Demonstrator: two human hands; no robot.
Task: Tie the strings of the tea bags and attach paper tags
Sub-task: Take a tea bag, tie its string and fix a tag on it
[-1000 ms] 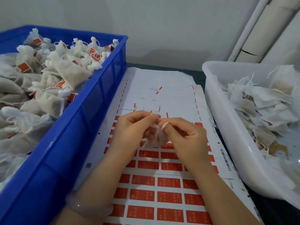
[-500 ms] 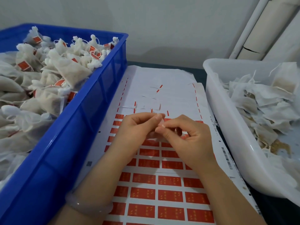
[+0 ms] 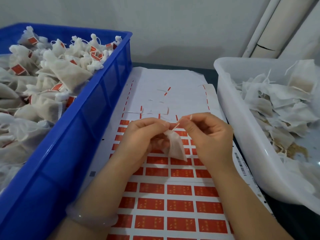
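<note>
A small white mesh tea bag hangs between both hands above the sheet of red paper tags. My left hand pinches the gathered neck of the bag. My right hand pinches the bag's string, drawn short and taut up to the right from the neck. The string's far end is hidden inside my right fingers. Rows of red tags lie below the hands; the sheet's upper part is peeled white backing.
A blue crate on the left holds several tied tea bags with red tags. A white tub on the right holds several untied bags and loose tea. A wall and white pipes stand behind.
The hands have drawn apart and the right hand has pulled the string out to the right. The tea bag, hidden behind the fingers before, now hangs in view below them.
</note>
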